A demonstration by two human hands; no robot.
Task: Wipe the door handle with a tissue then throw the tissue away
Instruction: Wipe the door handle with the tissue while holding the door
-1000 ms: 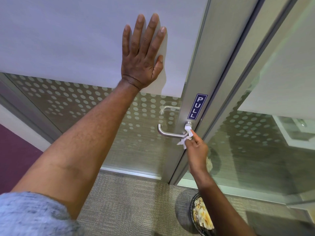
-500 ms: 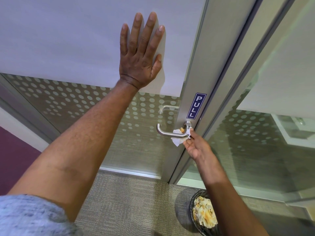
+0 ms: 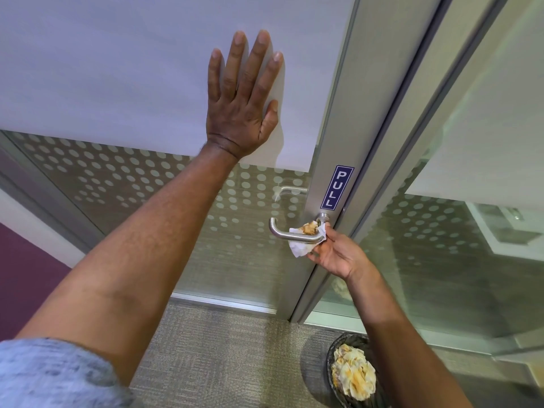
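Note:
A silver lever door handle (image 3: 290, 233) sticks out from the metal door frame, just under a blue PULL sign (image 3: 336, 187). My right hand (image 3: 338, 254), palm up, pinches a white tissue (image 3: 306, 238) with a brownish stain and holds it wrapped behind and under the handle near its base. My left hand (image 3: 244, 95) lies flat with fingers spread on the frosted upper panel of the glass door (image 3: 117, 83), holding nothing.
A dark wire bin (image 3: 350, 369) with several crumpled stained tissues stands on the grey carpet below my right forearm. A glass wall with dotted film runs to the right of the frame. A purple wall strip is at far left.
My right hand has turned palm up and drawn the tissue from the handle's base out along its underside. The stained part of the tissue now shows. My left hand stays pressed on the door.

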